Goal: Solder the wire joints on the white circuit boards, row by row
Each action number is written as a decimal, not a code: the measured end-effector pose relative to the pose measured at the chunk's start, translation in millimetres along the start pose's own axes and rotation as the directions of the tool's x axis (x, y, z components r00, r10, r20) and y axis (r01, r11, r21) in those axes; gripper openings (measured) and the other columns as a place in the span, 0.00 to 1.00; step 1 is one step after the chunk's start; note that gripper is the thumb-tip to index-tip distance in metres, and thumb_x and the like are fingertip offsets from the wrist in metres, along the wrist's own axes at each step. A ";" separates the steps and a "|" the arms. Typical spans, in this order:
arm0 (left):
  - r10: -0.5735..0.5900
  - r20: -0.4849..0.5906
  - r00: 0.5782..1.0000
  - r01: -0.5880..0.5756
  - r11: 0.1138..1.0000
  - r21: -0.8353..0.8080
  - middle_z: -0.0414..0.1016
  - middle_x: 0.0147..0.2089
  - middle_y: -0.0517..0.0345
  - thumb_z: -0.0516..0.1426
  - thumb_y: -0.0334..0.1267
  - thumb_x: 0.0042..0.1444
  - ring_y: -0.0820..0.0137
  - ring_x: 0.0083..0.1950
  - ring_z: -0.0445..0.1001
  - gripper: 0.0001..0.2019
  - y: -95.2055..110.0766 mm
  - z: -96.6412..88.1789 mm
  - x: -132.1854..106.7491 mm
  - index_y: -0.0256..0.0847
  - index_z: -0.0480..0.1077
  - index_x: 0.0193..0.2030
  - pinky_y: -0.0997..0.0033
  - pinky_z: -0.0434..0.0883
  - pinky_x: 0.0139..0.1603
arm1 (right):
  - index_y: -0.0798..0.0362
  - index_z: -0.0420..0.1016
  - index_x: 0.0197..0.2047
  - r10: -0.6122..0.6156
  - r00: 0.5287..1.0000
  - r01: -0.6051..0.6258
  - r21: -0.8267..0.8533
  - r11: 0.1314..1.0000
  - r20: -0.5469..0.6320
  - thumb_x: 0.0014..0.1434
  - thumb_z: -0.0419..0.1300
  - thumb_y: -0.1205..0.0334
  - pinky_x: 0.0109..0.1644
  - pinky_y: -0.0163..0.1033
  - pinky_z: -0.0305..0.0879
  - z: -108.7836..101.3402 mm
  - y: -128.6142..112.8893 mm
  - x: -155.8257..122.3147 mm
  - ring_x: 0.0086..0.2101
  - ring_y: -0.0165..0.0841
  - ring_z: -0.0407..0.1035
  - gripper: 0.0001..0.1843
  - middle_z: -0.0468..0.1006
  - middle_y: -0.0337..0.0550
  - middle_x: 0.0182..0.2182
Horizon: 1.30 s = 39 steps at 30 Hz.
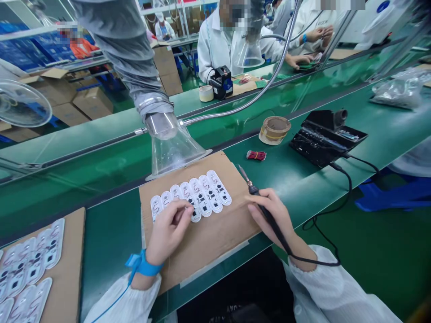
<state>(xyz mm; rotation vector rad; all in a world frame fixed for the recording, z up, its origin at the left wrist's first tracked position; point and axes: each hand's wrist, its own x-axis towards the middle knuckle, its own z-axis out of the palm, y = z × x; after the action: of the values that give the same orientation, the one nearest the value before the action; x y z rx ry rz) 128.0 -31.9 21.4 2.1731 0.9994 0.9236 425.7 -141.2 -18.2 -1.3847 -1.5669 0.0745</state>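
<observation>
A row of several white oval circuit boards [202,193] lies on a brown cardboard sheet [215,233] on the green bench. My left hand [170,229], with a blue wrist strap, rests on the left part of the row, its fingers pinched together over a board; what they pinch is too small to make out. My right hand [274,215] grips a black soldering iron [251,188], its tip raised just right of the boards. The iron's black cord runs back past my right sleeve.
A clear fume-extraction hood [170,148] hangs just behind the boards. A soldering station [325,134], a tape roll [274,129] and a bundle of red wires [256,155] lie to the right. More boards [30,260] sit at left. Other workers sit across the conveyor.
</observation>
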 end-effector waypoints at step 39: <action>0.045 0.005 0.999 -0.045 0.999 0.017 0.60 0.28 0.69 0.58 0.31 0.72 0.73 0.26 0.63 0.06 -17.8 9.6 -1.6 0.44 0.73 0.42 0.73 0.64 0.29 | 0.48 0.78 0.40 0.432 0.902 -0.409 0.301 0.862 -0.013 0.74 0.68 0.40 0.28 0.38 0.72 -9.9 15.0 0.8 0.23 0.33 0.74 0.20 0.78 0.37 0.25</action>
<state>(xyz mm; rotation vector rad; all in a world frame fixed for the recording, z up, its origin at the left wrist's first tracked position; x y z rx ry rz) 127.3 -25.1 2.3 2.2188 0.9632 0.9331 443.3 -140.8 -22.0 -1.4483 -1.1083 0.4923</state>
